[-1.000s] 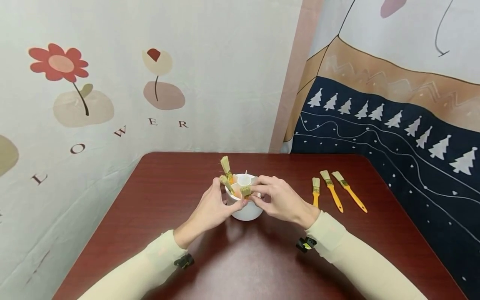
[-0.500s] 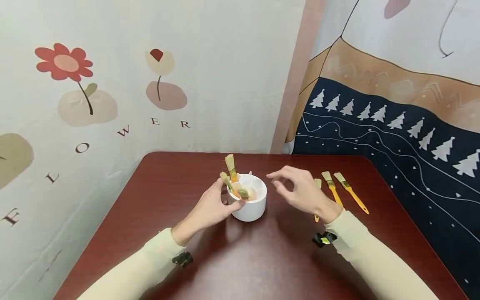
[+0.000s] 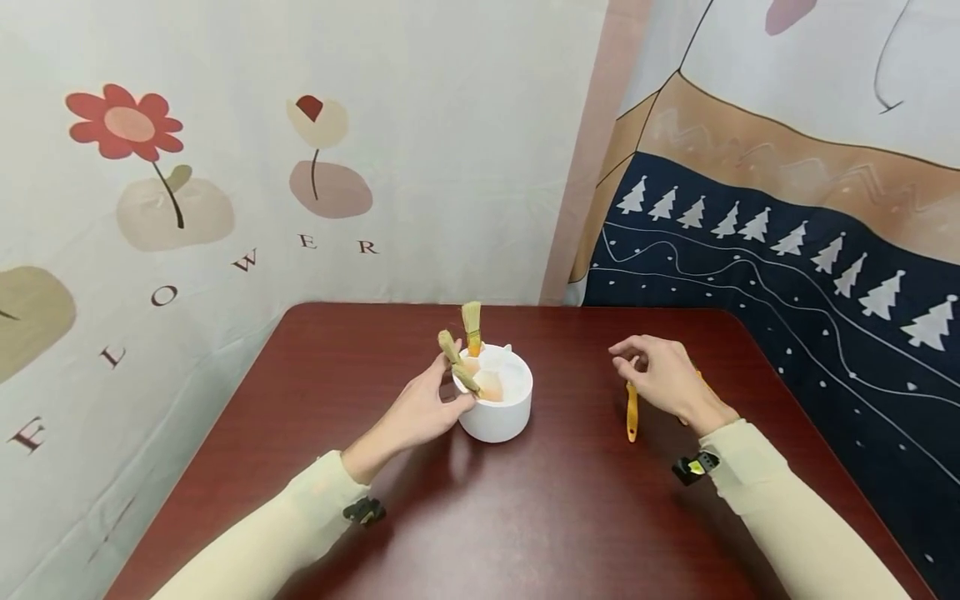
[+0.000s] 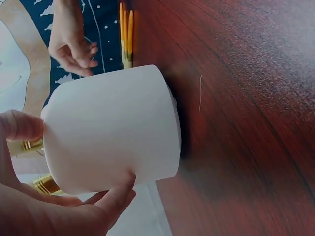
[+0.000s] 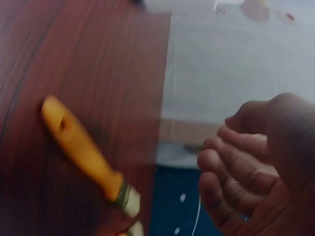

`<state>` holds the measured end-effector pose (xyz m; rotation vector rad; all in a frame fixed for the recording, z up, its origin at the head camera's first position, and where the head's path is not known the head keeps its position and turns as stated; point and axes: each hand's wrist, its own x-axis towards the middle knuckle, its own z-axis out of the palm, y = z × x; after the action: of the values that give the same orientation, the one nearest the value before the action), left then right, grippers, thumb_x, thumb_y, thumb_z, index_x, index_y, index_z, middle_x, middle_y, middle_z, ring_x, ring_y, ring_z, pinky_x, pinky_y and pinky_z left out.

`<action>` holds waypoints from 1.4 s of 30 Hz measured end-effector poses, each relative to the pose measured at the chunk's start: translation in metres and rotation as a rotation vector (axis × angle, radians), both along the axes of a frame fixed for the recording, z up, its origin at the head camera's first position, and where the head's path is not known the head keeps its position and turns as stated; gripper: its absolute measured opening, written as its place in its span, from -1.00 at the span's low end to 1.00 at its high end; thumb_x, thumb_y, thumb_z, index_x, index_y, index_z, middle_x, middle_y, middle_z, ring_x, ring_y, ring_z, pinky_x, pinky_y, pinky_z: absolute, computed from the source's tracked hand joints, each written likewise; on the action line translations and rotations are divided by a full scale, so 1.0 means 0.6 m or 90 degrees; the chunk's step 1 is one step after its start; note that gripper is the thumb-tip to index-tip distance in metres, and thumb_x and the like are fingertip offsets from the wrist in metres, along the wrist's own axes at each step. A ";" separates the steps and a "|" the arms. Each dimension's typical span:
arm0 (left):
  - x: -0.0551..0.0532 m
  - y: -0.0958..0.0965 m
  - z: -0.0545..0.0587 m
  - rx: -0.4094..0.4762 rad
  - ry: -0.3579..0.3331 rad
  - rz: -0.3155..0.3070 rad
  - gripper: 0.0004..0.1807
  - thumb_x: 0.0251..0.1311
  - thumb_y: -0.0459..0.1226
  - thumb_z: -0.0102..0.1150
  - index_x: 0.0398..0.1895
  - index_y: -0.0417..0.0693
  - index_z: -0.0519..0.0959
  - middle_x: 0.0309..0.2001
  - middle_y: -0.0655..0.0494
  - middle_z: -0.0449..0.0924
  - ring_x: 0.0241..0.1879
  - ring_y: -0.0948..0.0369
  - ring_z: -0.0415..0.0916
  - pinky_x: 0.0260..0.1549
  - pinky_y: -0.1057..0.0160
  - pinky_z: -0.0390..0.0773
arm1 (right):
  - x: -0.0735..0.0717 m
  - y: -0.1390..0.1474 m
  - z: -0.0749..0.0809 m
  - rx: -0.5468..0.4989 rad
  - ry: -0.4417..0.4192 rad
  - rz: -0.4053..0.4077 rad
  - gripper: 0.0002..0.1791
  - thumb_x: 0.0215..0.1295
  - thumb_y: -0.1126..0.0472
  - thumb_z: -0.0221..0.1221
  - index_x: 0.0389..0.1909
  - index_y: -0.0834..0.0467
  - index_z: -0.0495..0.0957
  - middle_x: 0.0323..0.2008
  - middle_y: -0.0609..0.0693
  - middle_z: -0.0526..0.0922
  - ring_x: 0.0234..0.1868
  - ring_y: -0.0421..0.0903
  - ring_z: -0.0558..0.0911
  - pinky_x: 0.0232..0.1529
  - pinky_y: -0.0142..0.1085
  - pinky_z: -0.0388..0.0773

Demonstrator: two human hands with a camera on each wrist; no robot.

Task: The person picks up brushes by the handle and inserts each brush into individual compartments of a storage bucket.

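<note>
While the left hand (image 3: 418, 407) grips the white holder (image 3: 498, 421), we find a yellow-handled brush (image 3: 632, 414) lying to that holder's right, its long axis running away from us, nearer the right hand (image 3: 669, 380), whose loosely curled fingers hold nothing.

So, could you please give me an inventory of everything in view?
Glossy wood-grain table: one, red-brown, beneath the work
Round white compartmented pot: one, white, centre
Flat bristle paintbrushes standing bristles-up: three, pale bristles, in the pot
Flat yellow-handled paintbrushes lying down: three, yellow handles, table's right side, partly hidden
Thin pale strand: one, pale, on the table
Flower-printed hanging: one, off-white, behind the table
Tree-printed hanging: one, navy, tan and white, behind right
Small wrist devices: two, black, at the cuffs
Long sleeves: two, pale cream, both arms
Left grip: one, bare, holding the pot
Right grip: one, bare, above the lying paintbrushes
</note>
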<state>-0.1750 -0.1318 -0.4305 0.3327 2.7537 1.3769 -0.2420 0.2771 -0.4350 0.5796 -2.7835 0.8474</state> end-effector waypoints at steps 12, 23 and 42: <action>0.023 0.028 -0.006 -0.002 0.047 0.064 0.25 0.25 0.13 0.71 0.81 -0.12 0.17 0.52 -0.04 0.49 0.30 -0.08 0.66 0.30 -0.03 0.65 | -0.011 0.059 -0.037 0.037 -0.125 -0.115 -0.67 0.59 0.12 0.50 0.12 0.30 0.79 -0.13 0.19 0.86 -0.24 0.01 0.73 -0.36 -0.28 0.67; 0.021 0.039 -0.010 0.012 0.060 0.092 0.09 0.20 0.06 0.76 0.59 -0.19 0.29 0.45 -0.13 0.51 0.46 -0.09 0.63 0.51 -0.15 0.61 | -0.027 0.047 -0.055 0.024 -0.178 -0.155 -0.48 0.60 -0.03 0.51 0.13 0.38 0.70 -0.47 0.07 0.76 -0.52 -0.11 0.69 -0.45 -0.25 0.64; 0.021 0.034 -0.008 0.004 0.057 0.074 -0.05 0.24 0.02 0.74 0.51 -0.14 0.37 0.27 -0.06 0.59 0.09 -0.06 0.65 0.18 0.02 0.62 | -0.037 0.036 -0.067 0.024 -0.199 -0.173 -0.49 0.49 0.03 0.59 0.11 0.40 0.77 -0.49 0.03 0.80 -0.43 -0.10 0.73 -0.32 -0.28 0.66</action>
<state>-0.1624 -0.1111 -0.4355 0.2451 2.8841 1.4304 -0.2640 0.2986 -0.4752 0.0693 -3.0634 0.8930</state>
